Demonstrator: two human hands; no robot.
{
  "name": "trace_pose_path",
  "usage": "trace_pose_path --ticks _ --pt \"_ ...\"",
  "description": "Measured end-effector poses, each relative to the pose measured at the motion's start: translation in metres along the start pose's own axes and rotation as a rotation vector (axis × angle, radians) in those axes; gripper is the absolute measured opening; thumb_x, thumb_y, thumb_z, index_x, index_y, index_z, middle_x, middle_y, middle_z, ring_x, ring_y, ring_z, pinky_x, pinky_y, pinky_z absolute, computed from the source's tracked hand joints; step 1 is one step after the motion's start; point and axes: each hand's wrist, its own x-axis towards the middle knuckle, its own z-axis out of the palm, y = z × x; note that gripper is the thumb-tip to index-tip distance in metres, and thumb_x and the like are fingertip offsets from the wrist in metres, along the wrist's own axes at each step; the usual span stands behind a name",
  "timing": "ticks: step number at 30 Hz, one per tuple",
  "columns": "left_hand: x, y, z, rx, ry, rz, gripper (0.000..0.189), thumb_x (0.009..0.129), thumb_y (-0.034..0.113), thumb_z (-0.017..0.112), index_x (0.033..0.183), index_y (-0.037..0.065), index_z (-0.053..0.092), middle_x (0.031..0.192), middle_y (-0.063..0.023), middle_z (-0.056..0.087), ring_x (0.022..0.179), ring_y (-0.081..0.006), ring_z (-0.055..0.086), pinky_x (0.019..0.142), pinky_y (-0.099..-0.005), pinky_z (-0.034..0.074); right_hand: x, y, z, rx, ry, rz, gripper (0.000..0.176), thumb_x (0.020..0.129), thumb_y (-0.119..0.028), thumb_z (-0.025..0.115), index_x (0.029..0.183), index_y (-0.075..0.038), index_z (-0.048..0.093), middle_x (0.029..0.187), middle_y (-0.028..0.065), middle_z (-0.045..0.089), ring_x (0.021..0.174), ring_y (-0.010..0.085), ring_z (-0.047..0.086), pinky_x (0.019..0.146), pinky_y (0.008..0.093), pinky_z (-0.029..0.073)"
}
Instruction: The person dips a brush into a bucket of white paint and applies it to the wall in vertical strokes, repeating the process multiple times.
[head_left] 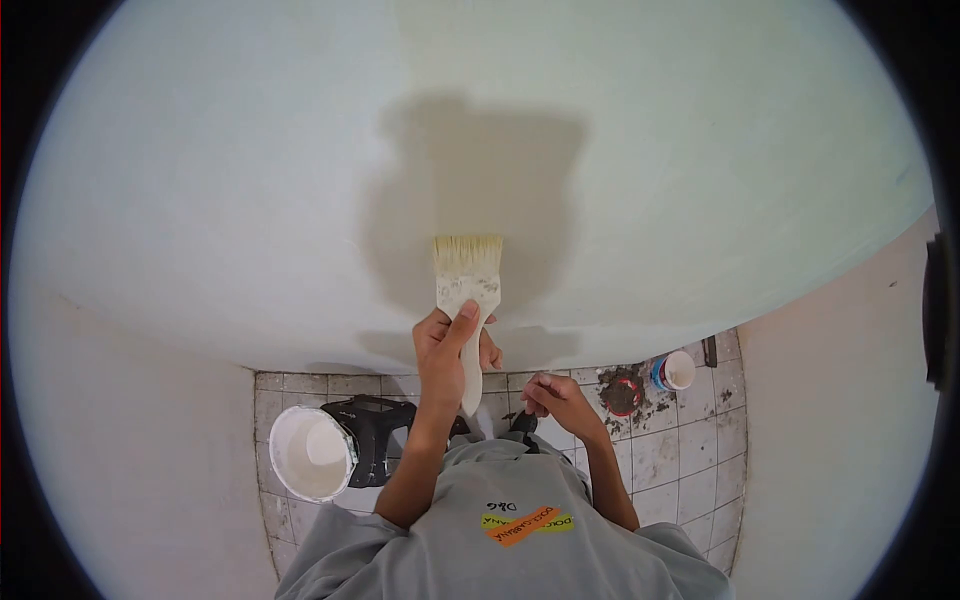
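My left hand is wrapped round the handle of a wide, flat paintbrush, thumb on the front. Its pale bristles point up at the wall, and its white body is smeared with dried paint. The bristle ends overlap the lower edge of a shadow on the wall. To the right and lower, my right hand hangs in front of my body with its fingers curled in and nothing showing in them. The wall is whiter on the left and faintly greenish on the right.
An open white bucket of pale paint stands on the tiled floor at left, beside a black object. Near the wall's foot at right are a small paint can and a red-rimmed round thing amid dark dirt. Side walls enclose both sides.
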Motion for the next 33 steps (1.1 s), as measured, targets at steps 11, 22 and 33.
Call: trace_pose_path --ticks 11,22,33 --pt "0.005 -0.218 -0.126 0.044 0.233 -0.395 0.035 0.094 0.027 0.059 0.085 -0.006 0.057 0.048 -0.008 0.048 0.037 -0.0182 0.048 0.039 -0.0338 0.044 0.006 -0.004 -0.002 -0.044 -0.038 -0.017 0.023 0.098 -0.02 0.052 0.089 -0.002 0.063 0.07 0.0008 0.062 0.062 0.006 0.054 0.059 0.0199 0.045" --pt "0.003 -0.071 -0.034 -0.021 0.084 -0.136 0.039 0.097 0.027 0.054 0.088 -0.01 0.054 0.047 -0.0088 0.046 0.038 -0.018 0.042 0.043 -0.0347 0.042 -0.005 0.012 -0.01 -0.002 0.015 -0.011 0.02 0.096 -0.017 0.054 0.089 0.0 0.063 0.073 0.0018 0.062 0.065 0.0066 0.058 0.058 0.0209 0.047" --pt "0.017 -0.135 -0.07 0.082 0.078 -0.042 0.037 0.097 0.027 0.055 0.087 -0.008 0.056 0.048 -0.0084 0.047 0.038 -0.0185 0.047 0.041 -0.0334 0.043 -0.001 0.01 -0.009 0.017 -0.016 0.043 0.02 0.096 -0.017 0.054 0.089 0.001 0.062 0.071 0.0029 0.061 0.064 0.0068 0.057 0.059 0.0216 0.046"
